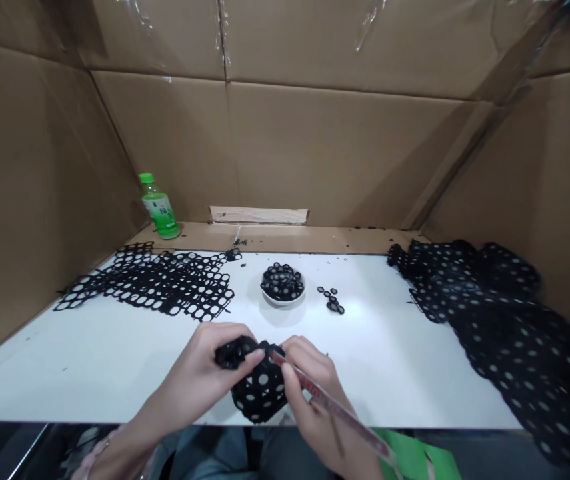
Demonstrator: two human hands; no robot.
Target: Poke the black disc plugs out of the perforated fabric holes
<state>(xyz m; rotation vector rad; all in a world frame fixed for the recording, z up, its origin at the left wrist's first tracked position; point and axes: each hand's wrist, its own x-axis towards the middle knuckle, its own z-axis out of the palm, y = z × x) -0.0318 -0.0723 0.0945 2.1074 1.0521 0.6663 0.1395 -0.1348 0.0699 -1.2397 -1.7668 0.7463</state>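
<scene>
My left hand (215, 363) is closed around a bunched piece of black sheet (259, 393) dotted with pale round spots, its thumb on top. Held like a pen in my right hand (317, 393) is a slim translucent stick-shaped tool with red markings (332, 405); its exact kind is unclear. The tool's tip is at the upper edge of the sheet, close to my left thumb. Some fingers of my right hand are at the sheet's right side. Beyond both hands stands a white bowl (285, 303) heaped with small black rings (282, 280).
A black lattice sheet with open holes (165, 280) lies at the left. Several loose rings (332, 301) are right of the bowl. A large spotted black sheet (509, 320) hangs over the table's right front edge. A green bottle (161, 210) stands at the back left. Cardboard walls (315, 147) surround the table.
</scene>
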